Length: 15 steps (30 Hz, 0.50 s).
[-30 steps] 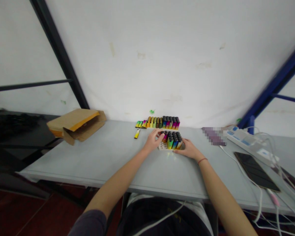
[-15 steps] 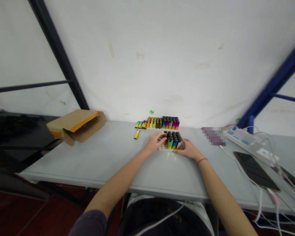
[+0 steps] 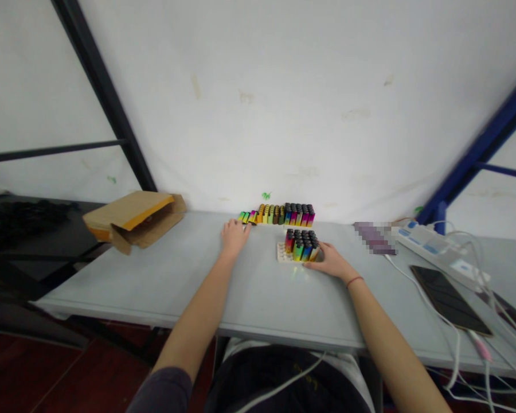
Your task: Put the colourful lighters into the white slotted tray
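Note:
A white holed tray [image 3: 281, 252] lies on the table with several upright, black-topped lighters [image 3: 301, 246] in it. Bare holes show along its left side. My right hand [image 3: 332, 262] grips the tray's right end, thumb at the near edge and fingers around the side. Further left, my left hand [image 3: 234, 236] is low over the table, thumb apart from the fingers. It covers the place where a single yellow lighter lay, and that lighter is hidden. Just beyond its fingertips, a few colourful lighters [image 3: 247, 217] lie by the wall.
Rows of yellow-toned lighters [image 3: 270, 215] and black-topped lighters [image 3: 300, 215] stand against the wall. An open cardboard box [image 3: 133, 215] is at the left. At the right are a dark phone [image 3: 449, 298], a power strip [image 3: 442, 255] and loose white cables.
My left hand has left the tray's left side and moved left to where the lone yellow lighter lay. A red-pink lighter now shows at the tray's left. My right hand stays put.

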### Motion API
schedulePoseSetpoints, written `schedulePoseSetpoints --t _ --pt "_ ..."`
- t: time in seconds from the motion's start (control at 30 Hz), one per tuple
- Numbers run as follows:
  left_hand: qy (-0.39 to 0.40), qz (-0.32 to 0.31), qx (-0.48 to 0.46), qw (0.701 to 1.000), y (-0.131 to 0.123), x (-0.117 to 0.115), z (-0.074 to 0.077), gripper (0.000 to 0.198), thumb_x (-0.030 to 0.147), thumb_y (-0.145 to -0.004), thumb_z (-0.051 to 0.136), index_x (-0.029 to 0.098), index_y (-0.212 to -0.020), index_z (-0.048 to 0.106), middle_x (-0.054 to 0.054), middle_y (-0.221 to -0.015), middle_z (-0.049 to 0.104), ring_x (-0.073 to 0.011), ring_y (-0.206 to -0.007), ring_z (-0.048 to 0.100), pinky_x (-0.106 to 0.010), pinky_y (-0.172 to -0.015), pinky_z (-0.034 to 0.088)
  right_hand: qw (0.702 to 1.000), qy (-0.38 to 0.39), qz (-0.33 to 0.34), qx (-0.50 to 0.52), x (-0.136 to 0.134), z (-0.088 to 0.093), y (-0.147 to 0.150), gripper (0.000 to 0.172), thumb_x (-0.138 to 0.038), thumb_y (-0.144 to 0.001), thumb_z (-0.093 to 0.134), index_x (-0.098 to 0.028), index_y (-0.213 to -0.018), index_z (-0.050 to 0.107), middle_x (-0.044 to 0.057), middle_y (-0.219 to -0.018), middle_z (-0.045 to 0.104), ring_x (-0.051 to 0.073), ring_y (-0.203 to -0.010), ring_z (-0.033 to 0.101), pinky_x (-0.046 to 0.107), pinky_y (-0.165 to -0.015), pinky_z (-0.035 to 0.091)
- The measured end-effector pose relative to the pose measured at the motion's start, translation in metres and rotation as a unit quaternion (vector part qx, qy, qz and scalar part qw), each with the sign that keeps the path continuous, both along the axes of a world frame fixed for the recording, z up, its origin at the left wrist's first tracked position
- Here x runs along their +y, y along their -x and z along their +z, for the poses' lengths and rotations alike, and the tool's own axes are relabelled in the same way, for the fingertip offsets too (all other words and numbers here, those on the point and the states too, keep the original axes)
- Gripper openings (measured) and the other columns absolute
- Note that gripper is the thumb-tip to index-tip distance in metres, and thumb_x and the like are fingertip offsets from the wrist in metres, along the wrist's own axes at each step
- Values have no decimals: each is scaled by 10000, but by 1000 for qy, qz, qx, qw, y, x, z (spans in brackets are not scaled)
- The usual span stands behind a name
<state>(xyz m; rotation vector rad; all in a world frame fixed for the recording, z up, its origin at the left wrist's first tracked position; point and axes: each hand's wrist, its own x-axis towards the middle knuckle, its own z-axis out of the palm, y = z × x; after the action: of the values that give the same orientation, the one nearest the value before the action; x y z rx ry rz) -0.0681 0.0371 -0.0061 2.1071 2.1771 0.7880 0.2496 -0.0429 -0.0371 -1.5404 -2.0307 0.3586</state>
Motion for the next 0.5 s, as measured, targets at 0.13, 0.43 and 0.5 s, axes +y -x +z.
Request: schedulePoseSetpoints --t 0.13,0.43,0.5 --pt "83 12 21 996 22 7 -3 478 523 -950 455 167 -1128 719 -228 -1302 580 -397 -1255 504 -499 -975 449 1000 -7 -3 10 0 -1 0 782 -554 -645 810 -165 -1300 632 160 -1286 697 396 -1220 596 538 -1066 473" --pt "5 -119 -106 987 2 18 -15 264 197 -888 516 165 -1130 618 -165 -1165 653 -280 -1124 611 -425 -1034 447 1000 3 -3 2 1 -2 -1 833 -573 -651 795 -135 -1333 607 181 -1320 674 399 -1244 579 552 -1088 451" --pt "-49 -161 -166 972 -5 19 -15 205 189 -881 522 163 -1059 620 -158 -1119 643 -270 -1111 598 -415 -1051 437 1000 1 -8 1 2 -3 -2 832 -577 -643 800 -135 -1324 612 182 -1317 676 400 -1238 582 557 -1083 454"
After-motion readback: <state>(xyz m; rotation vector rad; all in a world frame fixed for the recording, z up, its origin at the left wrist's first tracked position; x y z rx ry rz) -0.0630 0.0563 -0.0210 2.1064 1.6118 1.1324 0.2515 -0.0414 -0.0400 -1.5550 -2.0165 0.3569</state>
